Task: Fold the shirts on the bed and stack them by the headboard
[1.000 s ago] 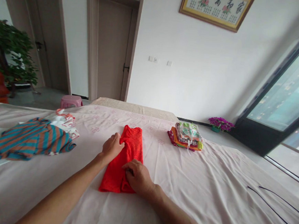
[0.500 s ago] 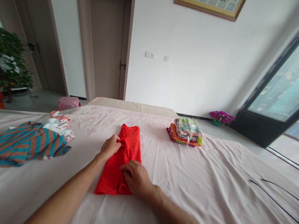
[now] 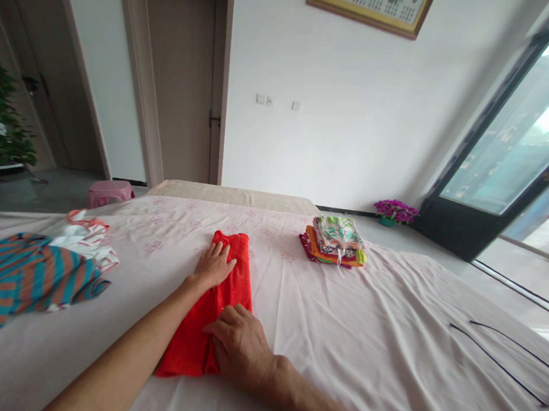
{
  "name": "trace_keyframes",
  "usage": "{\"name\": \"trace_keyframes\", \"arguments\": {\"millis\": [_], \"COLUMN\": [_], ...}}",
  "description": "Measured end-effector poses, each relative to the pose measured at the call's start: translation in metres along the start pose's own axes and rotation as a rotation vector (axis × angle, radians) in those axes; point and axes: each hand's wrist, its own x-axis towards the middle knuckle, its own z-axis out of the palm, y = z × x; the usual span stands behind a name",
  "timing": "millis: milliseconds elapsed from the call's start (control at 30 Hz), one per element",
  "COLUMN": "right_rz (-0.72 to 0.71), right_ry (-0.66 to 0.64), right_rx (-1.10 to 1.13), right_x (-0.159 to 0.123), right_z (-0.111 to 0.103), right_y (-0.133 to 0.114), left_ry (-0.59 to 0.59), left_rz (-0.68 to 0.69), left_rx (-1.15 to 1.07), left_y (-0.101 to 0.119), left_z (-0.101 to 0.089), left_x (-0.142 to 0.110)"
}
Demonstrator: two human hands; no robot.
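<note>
A red garment (image 3: 238, 275) with a pattern of small holes lies folded into a long narrow strip on the sheet in front of me. My left hand (image 3: 213, 266) rests on its far part, fingers spread out and flat against the cloth. On the nearer part, my right hand (image 3: 239, 342) has its fingers curled down at the right edge, holding the cloth there. The right fingertips are partly hidden behind the knuckles. Which kind of garment it is cannot be made out.
A stack of folded clothes (image 3: 334, 240) sits at the right rear of the pale sheet (image 3: 340, 337). Loose striped clothing (image 3: 31, 278) lies at left beside a white and red piece (image 3: 86, 238). Dark cords (image 3: 500, 356) lie at right. Beyond are a pink stool (image 3: 111, 192) and purple flowers (image 3: 395, 210).
My left hand has gone from pinching the garment's edge to lying flat on top of it. My right hand stays on the near part. The view has shifted slightly to the right.
</note>
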Motion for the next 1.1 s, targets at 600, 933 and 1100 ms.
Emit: {"name": "trace_keyframes", "arguments": {"millis": [600,933,1100], "right_rz": [0.027,-0.189,-0.125], "right_ry": [-0.028,-0.089,-0.009], "right_rx": [0.071,-0.001,0.072], "right_x": [-0.019,-0.042,-0.040], "right_z": [-0.068,-0.046,-0.036], "right_y": [0.045,0.043,0.042], "left_ry": [-0.064,-0.140,-0.091], "left_rz": [0.504,0.568,0.506], "left_rx": [-0.184,-0.242,-0.291], "left_y": [-0.062,-0.065,-0.058], "left_z": [-0.083,-0.091,-0.085], "left_x": [-0.135,-0.191,-0.188]}}
